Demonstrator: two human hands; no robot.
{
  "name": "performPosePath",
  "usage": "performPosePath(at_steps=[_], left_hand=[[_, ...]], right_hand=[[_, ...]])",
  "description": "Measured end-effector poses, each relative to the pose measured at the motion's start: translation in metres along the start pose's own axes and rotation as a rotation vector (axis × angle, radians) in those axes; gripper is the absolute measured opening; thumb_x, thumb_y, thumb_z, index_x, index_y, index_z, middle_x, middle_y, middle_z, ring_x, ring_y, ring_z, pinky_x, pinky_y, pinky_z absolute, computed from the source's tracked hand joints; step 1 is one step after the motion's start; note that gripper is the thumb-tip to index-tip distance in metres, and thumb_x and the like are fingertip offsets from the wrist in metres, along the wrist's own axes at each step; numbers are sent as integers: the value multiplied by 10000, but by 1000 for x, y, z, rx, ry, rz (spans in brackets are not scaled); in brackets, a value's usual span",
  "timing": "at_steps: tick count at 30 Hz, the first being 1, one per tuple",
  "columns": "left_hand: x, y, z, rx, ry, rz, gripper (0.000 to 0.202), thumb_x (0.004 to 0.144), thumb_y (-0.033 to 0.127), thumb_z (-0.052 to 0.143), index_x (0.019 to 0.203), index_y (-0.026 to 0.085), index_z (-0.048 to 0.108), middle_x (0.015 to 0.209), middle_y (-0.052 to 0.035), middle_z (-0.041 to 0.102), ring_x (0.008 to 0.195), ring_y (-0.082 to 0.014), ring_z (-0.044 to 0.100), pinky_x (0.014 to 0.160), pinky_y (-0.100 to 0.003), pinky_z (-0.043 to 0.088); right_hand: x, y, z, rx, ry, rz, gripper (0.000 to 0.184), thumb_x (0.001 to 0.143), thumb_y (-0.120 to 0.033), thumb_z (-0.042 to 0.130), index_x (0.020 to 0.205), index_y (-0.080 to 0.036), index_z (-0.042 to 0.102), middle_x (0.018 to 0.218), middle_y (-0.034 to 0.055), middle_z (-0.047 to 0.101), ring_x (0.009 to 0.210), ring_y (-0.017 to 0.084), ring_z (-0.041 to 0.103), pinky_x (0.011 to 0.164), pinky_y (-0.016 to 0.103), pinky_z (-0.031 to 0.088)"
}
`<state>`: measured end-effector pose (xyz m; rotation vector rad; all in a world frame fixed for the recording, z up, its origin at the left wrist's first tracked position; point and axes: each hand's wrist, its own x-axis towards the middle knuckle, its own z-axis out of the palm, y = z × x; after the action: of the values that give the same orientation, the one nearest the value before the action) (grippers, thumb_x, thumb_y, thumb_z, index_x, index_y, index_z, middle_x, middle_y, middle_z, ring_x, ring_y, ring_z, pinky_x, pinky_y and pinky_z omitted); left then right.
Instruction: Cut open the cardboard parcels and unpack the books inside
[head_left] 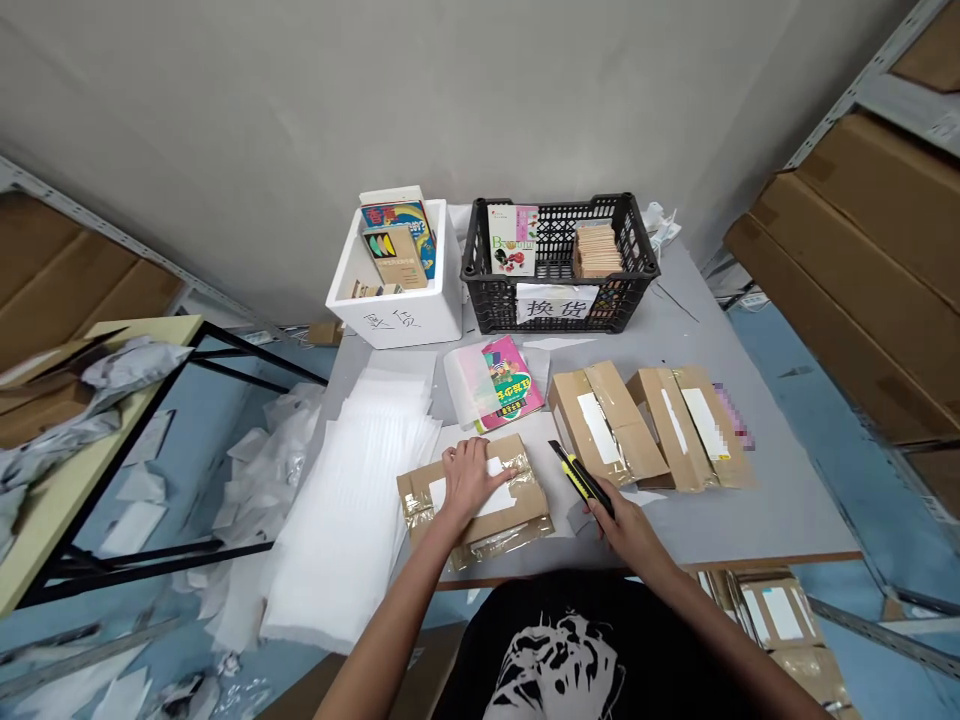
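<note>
My left hand lies flat with fingers spread on a taped brown cardboard parcel at the table's near edge. Just right of that parcel, my right hand is closed round a yellow and black utility knife, whose tip points away from me. Two more taped parcels, one in the middle and one to the right, lie beyond the knife. A pink book in a clear sleeve rests behind the parcel I press on.
A stack of white foam sheets hangs over the grey table on the left. A white foam box with books and a black plastic crate stand at the back. Cardboard boxes fill shelves on both sides; more parcels lie on the floor.
</note>
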<state>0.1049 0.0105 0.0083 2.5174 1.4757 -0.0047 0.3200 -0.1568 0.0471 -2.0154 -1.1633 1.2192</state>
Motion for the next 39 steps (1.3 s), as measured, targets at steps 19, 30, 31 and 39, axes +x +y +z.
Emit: performPosePath(at_steps=[19, 30, 31, 39], left_hand=[[-38, 3, -8, 20, -110, 215, 1146, 533, 758, 657, 1462, 203, 276, 1515, -214, 253, 1392, -455, 149, 1055, -698, 30], [-35, 8, -12, 70, -198, 263, 1192, 507, 526, 764, 1491, 223, 164, 1550, -234, 86, 1386, -501, 82, 1043, -606, 154], [-33, 5, -15, 50, -168, 243, 1178, 508, 493, 764, 1489, 216, 173, 1546, -237, 94, 1380, -501, 107, 1033, -585, 186], [-44, -14, -23, -61, 181, -19, 1026, 558, 487, 686, 1442, 158, 284, 1526, -240, 125, 1378, -462, 122, 1006, -552, 222]], right_hand=[[52, -22, 29, -174, -231, 37, 505, 951, -260, 287, 1451, -187, 272, 845, 5, 687, 435, 97, 547, 447, 211, 453], [69, -40, 27, -163, -246, 31, 521, 939, -269, 317, 1455, -207, 289, 773, -2, 669, 416, 97, 519, 464, 216, 449], [71, -41, 20, -138, -233, 7, 519, 937, -283, 322, 1451, -210, 301, 795, 2, 674, 429, 101, 526, 463, 220, 452], [57, -79, -39, -342, -160, -348, 507, 946, -347, 370, 1449, -295, 337, 880, 9, 717, 639, 155, 640, 652, 282, 510]])
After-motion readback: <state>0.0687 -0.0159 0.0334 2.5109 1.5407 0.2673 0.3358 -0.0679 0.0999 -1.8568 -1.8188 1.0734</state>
